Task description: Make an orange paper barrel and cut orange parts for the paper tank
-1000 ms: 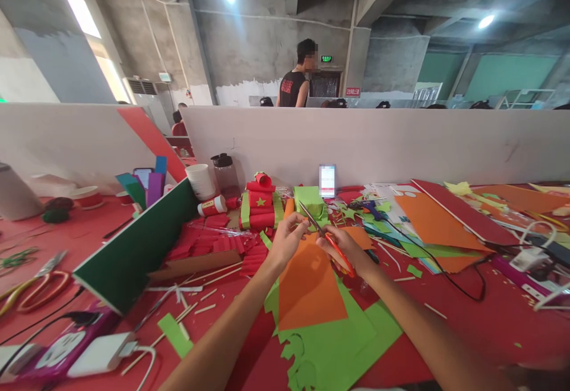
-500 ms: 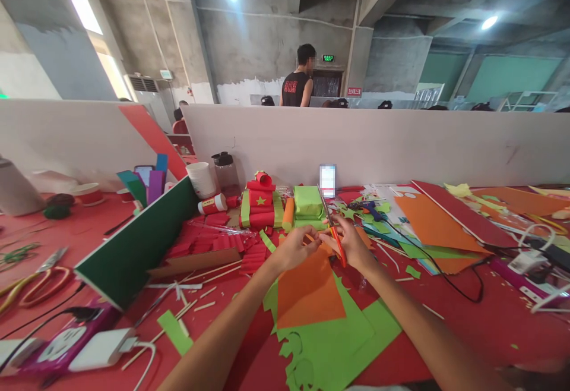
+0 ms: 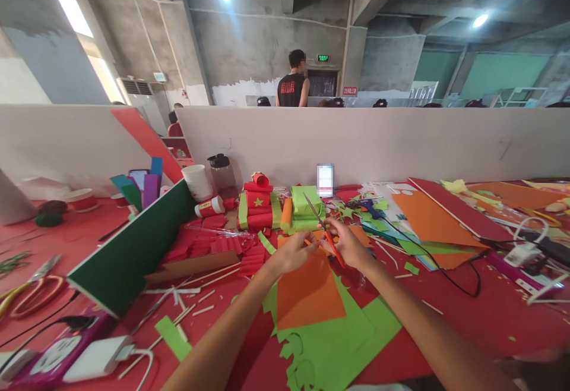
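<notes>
My right hand (image 3: 345, 242) is closed around scissors (image 3: 330, 237) with red handles, their blades pointing up and to the left. Close beside it, my left hand (image 3: 297, 251) pinches what looks like a small piece of orange paper, mostly hidden by the fingers. Fingertips of both hands nearly meet there. Below them lies an orange paper sheet (image 3: 307, 296) on top of green paper (image 3: 333, 349) with jagged, cut edges. Just beyond the hands stand a green paper-wrapped block (image 3: 307, 204), an orange roll (image 3: 287, 215) and a red paper model with a yellow star (image 3: 259, 202).
A dark green board (image 3: 133, 248) leans at left by red paper rolls (image 3: 218, 245). Power strips lie at left (image 3: 66, 343) and right (image 3: 525, 272). A glue gun (image 3: 371, 208) trails its cable. Behind a white partition (image 3: 378, 147) stands a person (image 3: 291, 85).
The scissors' blades have tilted further left, and the right hand has turned slightly with them. The left hand stays in nearly the same place. The whole view has shifted a little.
</notes>
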Demonstrator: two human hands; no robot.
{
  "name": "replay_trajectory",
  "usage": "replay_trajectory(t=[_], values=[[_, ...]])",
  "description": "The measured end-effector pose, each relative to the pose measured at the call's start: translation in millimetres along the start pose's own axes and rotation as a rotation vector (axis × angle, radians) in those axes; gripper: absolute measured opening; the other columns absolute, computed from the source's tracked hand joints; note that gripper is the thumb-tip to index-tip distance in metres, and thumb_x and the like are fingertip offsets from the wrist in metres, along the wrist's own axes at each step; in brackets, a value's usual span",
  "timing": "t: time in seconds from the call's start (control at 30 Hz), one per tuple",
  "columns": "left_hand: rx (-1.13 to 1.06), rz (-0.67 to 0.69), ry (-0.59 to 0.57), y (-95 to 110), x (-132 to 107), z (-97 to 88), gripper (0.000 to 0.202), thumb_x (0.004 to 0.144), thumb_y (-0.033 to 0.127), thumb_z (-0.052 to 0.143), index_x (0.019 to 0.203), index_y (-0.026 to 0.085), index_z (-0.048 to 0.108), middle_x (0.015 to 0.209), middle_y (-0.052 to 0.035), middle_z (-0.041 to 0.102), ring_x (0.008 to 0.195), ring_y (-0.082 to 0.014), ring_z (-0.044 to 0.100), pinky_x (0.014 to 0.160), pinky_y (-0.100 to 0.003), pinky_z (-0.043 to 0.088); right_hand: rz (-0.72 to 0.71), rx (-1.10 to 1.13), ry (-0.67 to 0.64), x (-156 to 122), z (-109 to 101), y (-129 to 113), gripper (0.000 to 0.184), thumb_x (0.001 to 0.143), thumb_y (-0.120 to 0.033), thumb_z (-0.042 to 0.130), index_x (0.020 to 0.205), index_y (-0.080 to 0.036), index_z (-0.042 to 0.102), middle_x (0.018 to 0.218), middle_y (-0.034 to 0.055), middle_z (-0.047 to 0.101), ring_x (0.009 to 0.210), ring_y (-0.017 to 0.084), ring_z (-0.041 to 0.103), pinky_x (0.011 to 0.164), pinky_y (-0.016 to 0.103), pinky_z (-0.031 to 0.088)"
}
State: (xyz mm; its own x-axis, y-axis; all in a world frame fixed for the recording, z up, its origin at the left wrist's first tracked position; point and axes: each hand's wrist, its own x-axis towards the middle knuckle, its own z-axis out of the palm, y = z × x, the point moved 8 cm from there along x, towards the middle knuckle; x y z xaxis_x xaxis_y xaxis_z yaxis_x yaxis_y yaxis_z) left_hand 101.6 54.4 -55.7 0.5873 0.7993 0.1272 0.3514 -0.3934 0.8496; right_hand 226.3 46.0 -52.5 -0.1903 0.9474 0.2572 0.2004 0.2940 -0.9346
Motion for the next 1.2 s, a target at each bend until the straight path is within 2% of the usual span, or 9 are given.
replay_trajectory(t=[0.3,0.5,0.87,1.2], values=[[-0.200,0.050,0.032,9,1,1.1,0.030,0.090,0.049,0.049,0.085,0.019,0.049,0.085,-0.0005,0.057,0.071,-0.0132,0.061,0.061,-0.024,0.043,0.001,0.108,0.033,0,-3,-5,0.042,0.073,-0.026,0.070,0.111,-0.022,0.052,0.078,-0.0017,0.062,0.052,0.009,0.050,0.047,0.020,0.039],[-0.249,0.037,0.059,10,2,-1.3,0.027,0.087,0.045,0.054,0.085,0.018,0.052,0.082,-0.0011,0.058,0.068,-0.0132,0.061,0.060,-0.025,0.044,-0.010,0.115,0.087,0,-7,-9,0.043,0.071,-0.027,0.071,0.109,-0.022,0.052,0.077,-0.0025,0.061,0.048,0.008,0.047,0.044,0.019,0.037],[-0.224,0.032,0.042,16,0,-7.7,0.017,0.085,0.035,0.055,0.082,0.018,0.053,0.078,-0.0006,0.060,0.067,-0.0141,0.062,0.062,-0.026,0.045,-0.009,0.167,0.039,3,-5,-3,0.041,0.071,-0.027,0.070,0.107,-0.022,0.051,0.075,-0.0048,0.059,0.042,0.006,0.044,0.040,0.018,0.036],[-0.189,0.037,0.045,14,0,-9.7,0.018,0.086,0.035,0.054,0.082,0.018,0.054,0.073,-0.0008,0.060,0.067,-0.0150,0.061,0.062,-0.027,0.045,0.016,0.171,0.030,1,-2,-3,0.044,0.070,-0.029,0.073,0.108,-0.022,0.050,0.073,-0.0059,0.058,0.041,0.005,0.040,0.039,0.018,0.033]])
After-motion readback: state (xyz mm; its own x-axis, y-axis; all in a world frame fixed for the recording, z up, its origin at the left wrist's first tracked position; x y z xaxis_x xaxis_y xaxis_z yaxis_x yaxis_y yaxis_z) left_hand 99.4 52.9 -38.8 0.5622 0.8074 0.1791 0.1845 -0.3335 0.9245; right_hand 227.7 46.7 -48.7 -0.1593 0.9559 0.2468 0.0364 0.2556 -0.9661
